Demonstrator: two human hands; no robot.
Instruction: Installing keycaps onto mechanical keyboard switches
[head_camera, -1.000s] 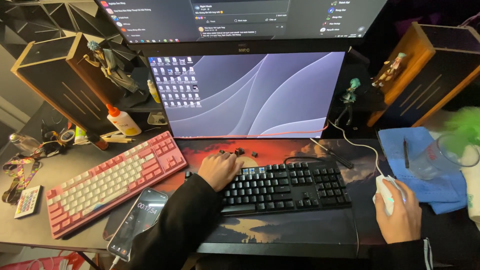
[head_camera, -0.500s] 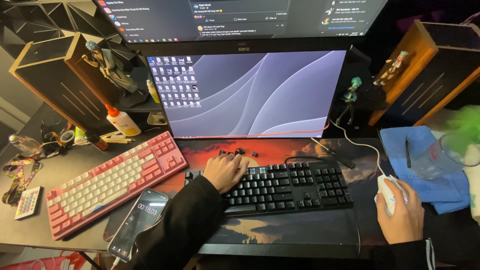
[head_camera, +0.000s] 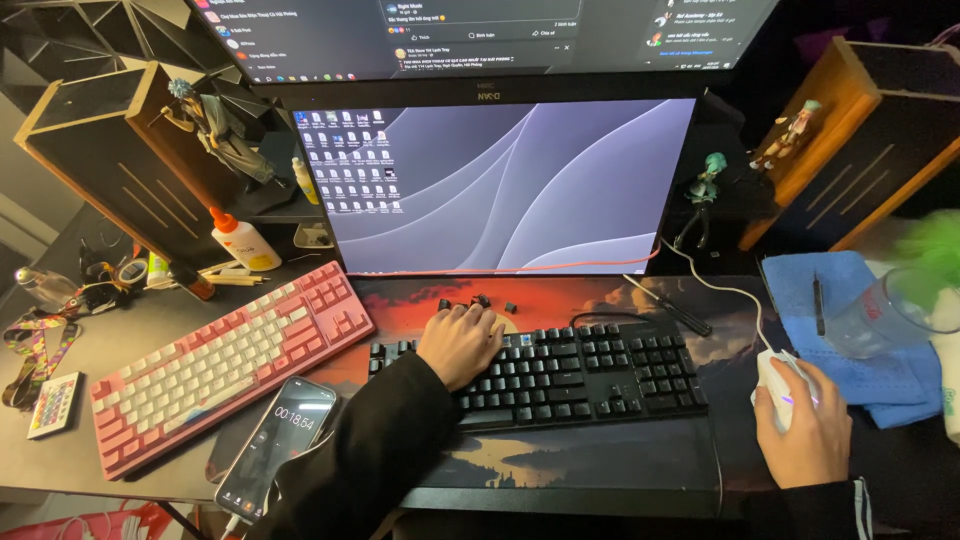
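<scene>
My left hand (head_camera: 458, 342) rests palm down on the top left part of a black keyboard (head_camera: 580, 375), fingers curled over the keys near a few loose keycaps (head_camera: 480, 301). My right hand (head_camera: 803, 430) is wrapped over a white mouse (head_camera: 778, 385) at the right of the desk mat (head_camera: 560, 470). Both sleeves are black. A monitor (head_camera: 500, 185) with a desktop of icons stands behind the keyboard.
A pink and white keyboard (head_camera: 225, 365) lies angled at left, with a phone (head_camera: 278, 445) showing a timer beside it. A glue bottle (head_camera: 243, 243), wooden speakers (head_camera: 110, 150), figurines (head_camera: 702, 195), a blue cloth (head_camera: 860, 340) and a clear cup (head_camera: 890, 310) surround the mat.
My left hand has slid slightly right along the keyboard's upper edge. The right hand stays on the mouse.
</scene>
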